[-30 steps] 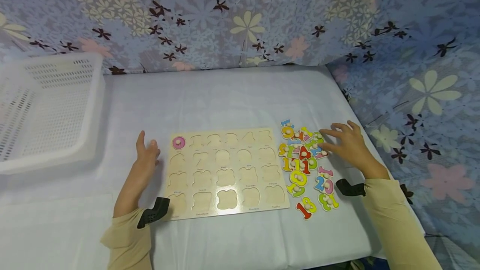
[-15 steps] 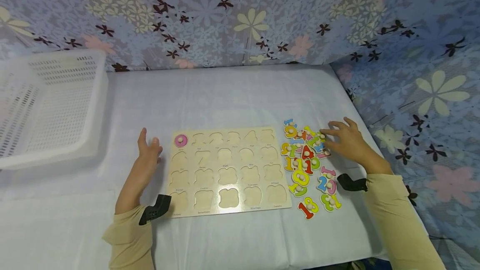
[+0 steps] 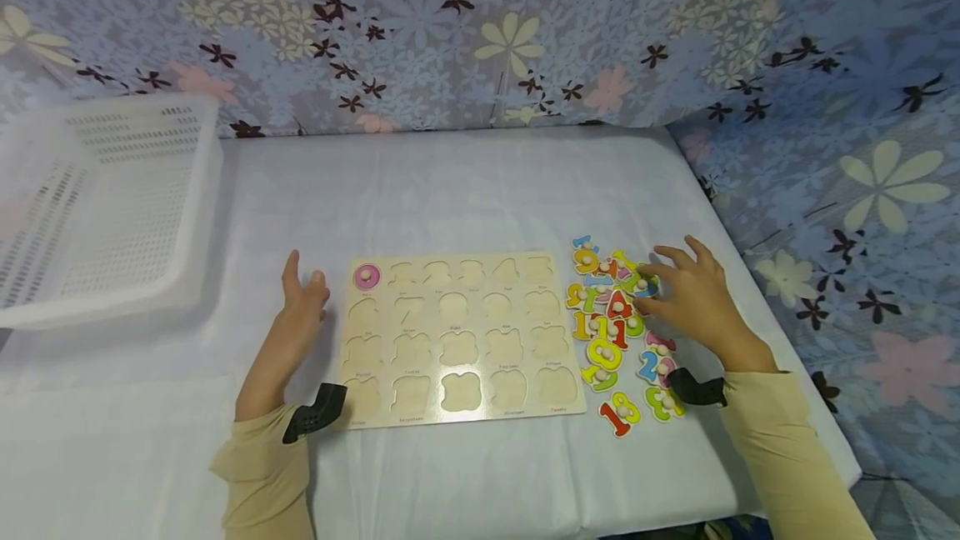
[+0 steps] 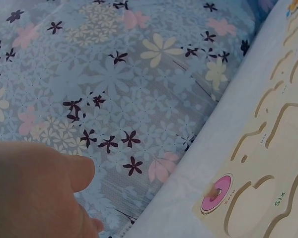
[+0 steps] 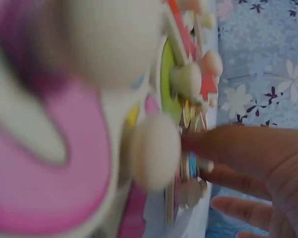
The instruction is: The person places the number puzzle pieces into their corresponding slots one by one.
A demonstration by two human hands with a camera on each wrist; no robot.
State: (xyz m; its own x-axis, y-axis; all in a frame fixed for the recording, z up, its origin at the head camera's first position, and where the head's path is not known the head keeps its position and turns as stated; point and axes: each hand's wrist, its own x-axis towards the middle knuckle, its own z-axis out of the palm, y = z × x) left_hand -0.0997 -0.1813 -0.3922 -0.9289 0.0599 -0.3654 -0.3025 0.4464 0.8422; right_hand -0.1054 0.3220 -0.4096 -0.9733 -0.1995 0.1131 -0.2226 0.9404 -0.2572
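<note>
A wooden number puzzle board [image 3: 431, 333] lies on the white cloth, with rows of cut-out recesses. A pink zero piece [image 3: 357, 281] sits in its far left recess. To the left of the board my left hand [image 3: 298, 315] holds nothing, index finger pointing away from me. On the board's right is a loose pile of colourful number pieces [image 3: 617, 305] with round wooden knobs. My right hand [image 3: 693, 302] reaches into the pile's right side, thumb and index finger apart around pieces. In the right wrist view, the thumb [image 5: 208, 146] is right at the pieces, partly hidden behind a knob [image 5: 155, 151].
A white perforated plastic basket [image 3: 191, 223] stands at the far left. Flowered fabric [image 3: 420, 40] hangs behind and to the right of the table [image 3: 442, 190]. Near the front of the pile lie a red-and-yellow 18 piece [image 3: 618, 415] and a green-and-yellow piece [image 3: 660, 403].
My right hand has shifted slightly nearer to me and over the pile's right edge, its thumb closer to the pieces. The left hand keeps its place beside the board. The head view has shifted slightly.
</note>
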